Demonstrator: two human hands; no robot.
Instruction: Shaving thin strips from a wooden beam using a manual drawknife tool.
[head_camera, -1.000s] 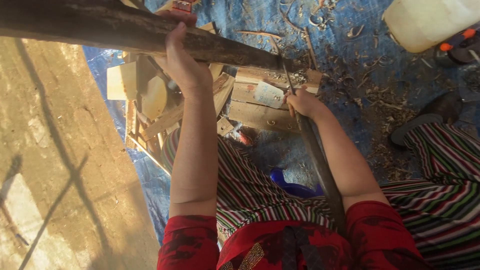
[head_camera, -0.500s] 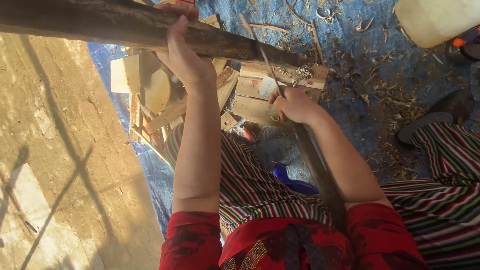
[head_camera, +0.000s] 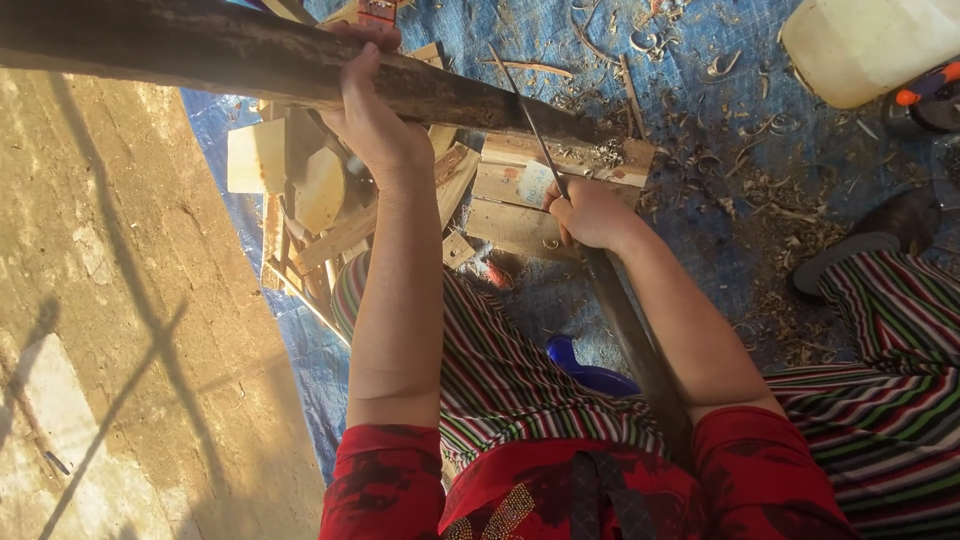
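Dark bark covers the log (head_camera: 250, 60), which runs from the far left across to the middle of the scene, its right end resting on a block of pale planks (head_camera: 520, 195). The left hand (head_camera: 372, 115) is wrapped over the log from the near side, fingers curled round the far edge, gripping it firmly. The right hand (head_camera: 588, 212) is closed tight around the handle of a long knife (head_camera: 535, 135), whose thin blade slants up and to the far left until it meets the log's right end. A grey wooden shaft (head_camera: 635, 345) extends from that hand toward the person, lying along the right forearm.

Under the log on the left sits a heap of cut wood pieces (head_camera: 320, 200), pale slabs and sticks stacked loosely. Curled wood shavings (head_camera: 740, 160) are scattered over the far right of the ground. A white plastic jug (head_camera: 865, 45) stands at the far right corner; its contents cannot be seen. Just beside it lies an orange and black tool (head_camera: 930, 100). A blue plastic object (head_camera: 590, 370) peeks out near the striped skirt (head_camera: 500, 370), between the arms.

Everything rests on a blue tarpaulin (head_camera: 560, 300). To the left runs bare concrete floor (head_camera: 110, 300), sunlit and crossed by thin shadows.
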